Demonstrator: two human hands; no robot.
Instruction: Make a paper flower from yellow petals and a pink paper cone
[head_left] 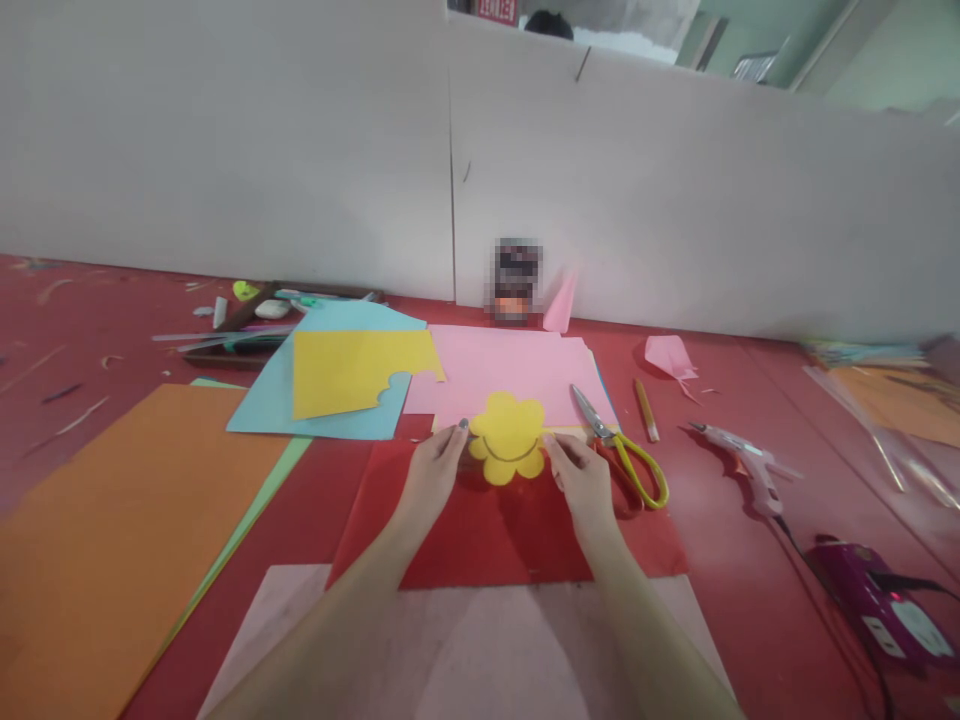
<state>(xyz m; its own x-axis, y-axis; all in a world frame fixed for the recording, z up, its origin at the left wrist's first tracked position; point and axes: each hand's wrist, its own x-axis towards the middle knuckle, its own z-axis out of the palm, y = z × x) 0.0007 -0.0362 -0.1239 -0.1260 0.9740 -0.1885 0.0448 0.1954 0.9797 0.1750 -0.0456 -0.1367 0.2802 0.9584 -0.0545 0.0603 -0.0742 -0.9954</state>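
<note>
A yellow paper flower (509,438) with a curved pencil line on it is held between my two hands above a red paper sheet (480,535). My left hand (437,470) pinches the flower's left edge with its fingertips. My right hand (579,475) pinches its right edge. Both hands have their fingers curled in. Yellow-handled scissors (626,452) lie just right of my right hand.
Paper sheets lie around: pink (510,375), yellow (352,370) on light blue (270,405), orange (112,520) at left, pale pink (450,650) in front. A pencil (646,410), a glue gun (746,462) and a power strip (885,605) sit at right. A white partition (300,150) closes the back.
</note>
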